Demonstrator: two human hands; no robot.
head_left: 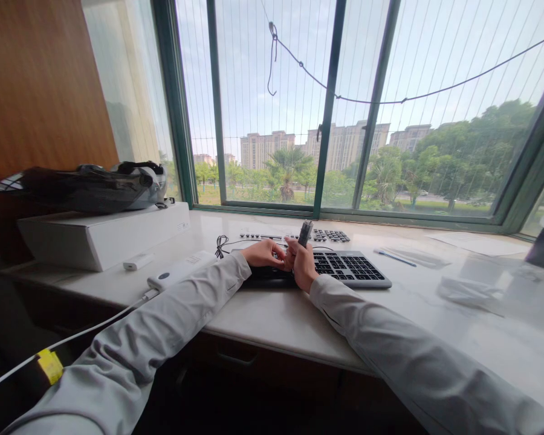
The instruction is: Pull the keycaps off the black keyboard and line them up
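dark, short, blocky object (305,232), end pointing upward above a black-and-grey rectangular plastic keyboard (353,270), its exact kind too small to tell. the right hand (303,266) is closed round it over the middle of the keyboard. the left hand (263,252), over the keyboard's left part, has its fingers bent narrow and meeting the right; whether they pinch anything cannot be told. rows of small black key-like pieces (330,235) lie just beyond the keyboard; a thin black looped cable (222,240) lies near its far left corner, and a slim blue pen (396,258) beyond its right end. for good handling, the right grip is best firm, the left fingertips close in support, and both hands directly over the keyboard, clear of the rows.
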